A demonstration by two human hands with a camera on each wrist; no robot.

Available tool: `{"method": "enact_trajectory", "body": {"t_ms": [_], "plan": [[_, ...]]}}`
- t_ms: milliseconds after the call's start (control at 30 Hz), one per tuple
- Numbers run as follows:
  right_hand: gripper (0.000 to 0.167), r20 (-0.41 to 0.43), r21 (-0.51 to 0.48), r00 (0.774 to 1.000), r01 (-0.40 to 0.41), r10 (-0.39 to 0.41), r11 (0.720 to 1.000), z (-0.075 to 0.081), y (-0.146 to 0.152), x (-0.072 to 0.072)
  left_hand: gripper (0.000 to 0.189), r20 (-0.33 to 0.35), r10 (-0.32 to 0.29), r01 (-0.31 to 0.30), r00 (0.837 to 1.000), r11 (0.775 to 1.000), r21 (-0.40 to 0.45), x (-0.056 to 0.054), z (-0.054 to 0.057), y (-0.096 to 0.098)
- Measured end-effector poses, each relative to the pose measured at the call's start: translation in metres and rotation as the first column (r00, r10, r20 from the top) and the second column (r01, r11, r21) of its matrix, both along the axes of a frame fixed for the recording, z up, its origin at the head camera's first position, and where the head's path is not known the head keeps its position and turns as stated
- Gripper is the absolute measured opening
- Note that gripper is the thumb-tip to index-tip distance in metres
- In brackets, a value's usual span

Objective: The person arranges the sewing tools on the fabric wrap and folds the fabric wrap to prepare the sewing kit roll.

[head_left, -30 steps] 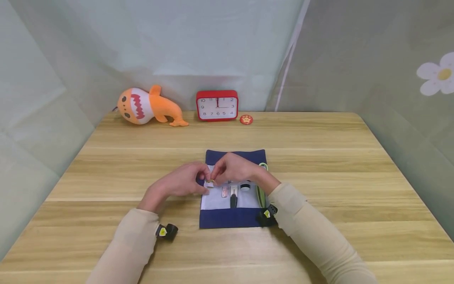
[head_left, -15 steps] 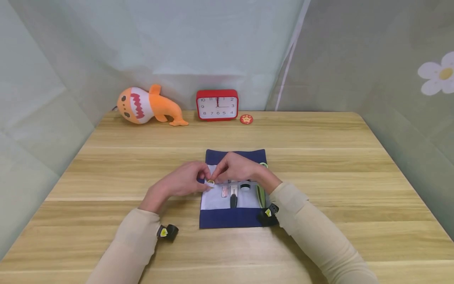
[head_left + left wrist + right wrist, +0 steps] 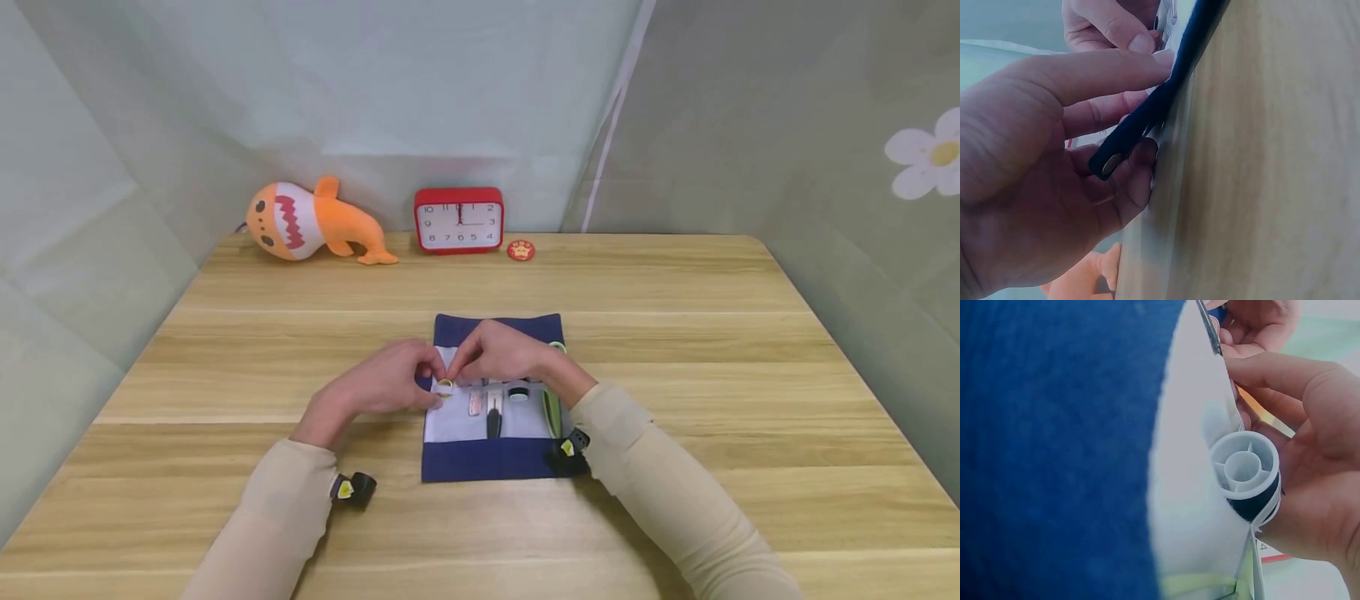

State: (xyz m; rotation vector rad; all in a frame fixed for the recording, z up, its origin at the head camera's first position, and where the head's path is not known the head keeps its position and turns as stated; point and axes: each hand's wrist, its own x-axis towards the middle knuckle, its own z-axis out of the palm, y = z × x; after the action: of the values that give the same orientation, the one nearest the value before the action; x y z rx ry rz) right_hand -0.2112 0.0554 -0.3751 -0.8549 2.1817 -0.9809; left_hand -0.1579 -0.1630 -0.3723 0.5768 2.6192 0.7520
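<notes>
An unrolled navy sewing roll [image 3: 480, 460] with a pale inner panel lies on the table. Near its left edge, a small round thing with a yellow rim [image 3: 445, 387] sits at the pale elastic band. The right hand [image 3: 498, 354] pinches at this thing with thumb and forefinger. To its left, the left hand [image 3: 390, 379] has thumb and fingers spread around the roll's edge; I cannot tell whether it grips anything. In the left wrist view, a blue strap with a snap [image 3: 1111, 164] runs across the left fingers. A spool with black thread [image 3: 1247, 465] shows below the right hand.
The band also holds a small pink item [image 3: 476, 405], a black-handled tool [image 3: 494, 421] and a green-handled tool [image 3: 552, 414]. At the back of the table stand an orange plush shark [image 3: 348, 225], a red clock [image 3: 459, 196] and a round red badge [image 3: 521, 250].
The yellow rim now shows more fully between the fingertips, and the pale band by it has shifted. Both hands keep nearly the same place.
</notes>
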Motion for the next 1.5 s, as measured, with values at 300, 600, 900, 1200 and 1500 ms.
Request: {"method": "enact_trajectory", "body": {"t_ms": [300,600,900,1200,1500], "plan": [[0.014,-0.004,-0.014,1.0,-0.029,0.029,0.999,-0.0001,-0.002,0.0001,0.027,-0.015,-0.02,0.019,1.0,1.0,-0.003,0.0008,-0.0003,-0.0011],[0.014,-0.007,-0.017,0.999,-0.036,0.036,0.999,-0.0016,-0.0007,0.0009,0.022,-0.02,-0.03,0.03,0.999,1.0,-0.006,0.0007,-0.0001,0.0003],[0.012,0.01,-0.028,0.999,-0.035,0.036,0.999,-0.0021,-0.0002,0.0002,0.017,-0.026,-0.036,0.036,0.999,0.999,-0.01,0.0014,-0.0002,0.0002],[0.012,-0.001,-0.019,0.999,-0.045,0.045,0.999,-0.0013,-0.0004,-0.0009,0.015,-0.062,-0.039,0.036,0.997,0.998,-0.055,0.0021,-0.0007,0.0027],[0.014,-0.002,-0.024,0.998,-0.06,0.059,0.998,-0.0016,0.0001,-0.0021,0.016,-0.108,-0.048,0.038,0.993,0.995,-0.097,0.0046,-0.0007,0.0069]]}}
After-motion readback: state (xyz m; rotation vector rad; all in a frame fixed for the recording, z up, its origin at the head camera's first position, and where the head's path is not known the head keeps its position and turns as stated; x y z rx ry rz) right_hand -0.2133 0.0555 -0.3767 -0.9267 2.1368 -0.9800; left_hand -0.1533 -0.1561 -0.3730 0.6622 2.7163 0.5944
